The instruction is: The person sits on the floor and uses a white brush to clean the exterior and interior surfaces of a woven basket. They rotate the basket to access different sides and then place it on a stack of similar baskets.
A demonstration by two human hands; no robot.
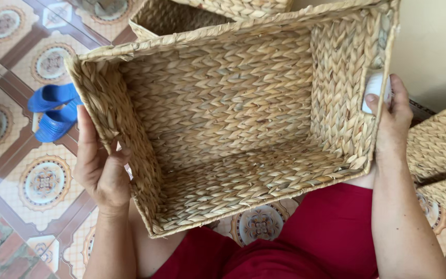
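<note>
Your left hand (99,168) and right hand (392,116) grip opposite walls of the woven basket (223,113), steadying it with its opening tilted toward you.

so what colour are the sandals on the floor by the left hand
Bright blue sandals, lying on the patterned floor tiles; the head view shows them clearly.

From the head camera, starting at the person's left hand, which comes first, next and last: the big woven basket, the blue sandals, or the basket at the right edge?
From the left hand:
1. Big woven basket, touched by that hand on its left wall.
2. Blue sandals, on the tiled floor just up-left of the hand.
3. Basket at the right edge, across the picture, beyond the right hand.
</note>
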